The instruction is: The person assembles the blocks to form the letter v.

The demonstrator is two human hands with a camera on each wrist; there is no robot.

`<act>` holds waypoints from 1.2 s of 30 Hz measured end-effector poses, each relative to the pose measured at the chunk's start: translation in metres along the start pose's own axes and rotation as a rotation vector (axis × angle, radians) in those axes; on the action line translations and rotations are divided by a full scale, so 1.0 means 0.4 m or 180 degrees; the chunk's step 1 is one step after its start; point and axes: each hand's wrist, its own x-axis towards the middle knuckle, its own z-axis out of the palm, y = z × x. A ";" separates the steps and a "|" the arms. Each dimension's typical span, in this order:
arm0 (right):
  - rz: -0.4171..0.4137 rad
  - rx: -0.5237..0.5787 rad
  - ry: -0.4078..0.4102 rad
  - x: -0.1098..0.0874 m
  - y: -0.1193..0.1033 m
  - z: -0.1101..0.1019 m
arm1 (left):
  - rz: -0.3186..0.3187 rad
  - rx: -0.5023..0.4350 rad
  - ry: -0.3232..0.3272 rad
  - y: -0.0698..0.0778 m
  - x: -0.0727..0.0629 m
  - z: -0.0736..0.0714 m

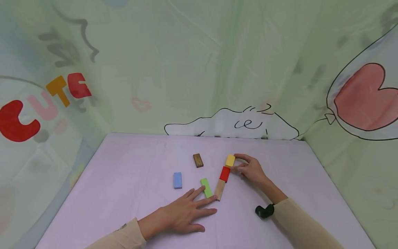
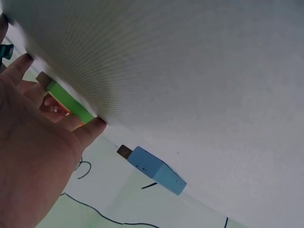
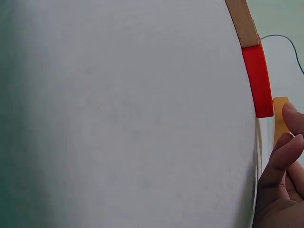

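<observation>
My right hand pinches a yellow block between thumb and fingers at the far end of a slanting row. Just below the yellow block lies a red block, and below that a plain wooden block. In the right wrist view the red block meets the wooden block end to end. With fingers spread, my left hand lies low over the cloth, its fingertips at the green block and at the near end of the wooden block.
A blue block lies left of the green one, and a dark brown block sits farther back. A small black device is at my right wrist. Printed cloth walls rise around the pale table.
</observation>
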 end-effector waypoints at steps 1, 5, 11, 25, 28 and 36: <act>0.0006 0.0003 0.0009 0.000 -0.001 0.001 | 0.0002 0.0003 0.0004 0.000 0.000 0.001; 0.0034 -0.0008 0.0065 -0.003 -0.006 0.005 | -0.0002 -0.0020 -0.0009 0.000 0.000 0.002; 0.0027 0.0004 0.0135 -0.007 -0.006 0.008 | -0.0014 -0.0072 -0.0038 -0.001 0.003 0.002; 0.0048 0.0010 0.0180 -0.002 -0.007 0.020 | -0.0023 -0.0182 -0.0053 0.000 0.000 -0.004; 0.0055 0.0007 0.0178 -0.002 -0.008 0.020 | -0.0023 -0.0219 -0.0064 0.001 0.000 -0.005; 0.0044 0.0019 0.0132 -0.002 -0.005 0.019 | -0.0020 -0.0164 -0.0049 0.001 -0.002 -0.007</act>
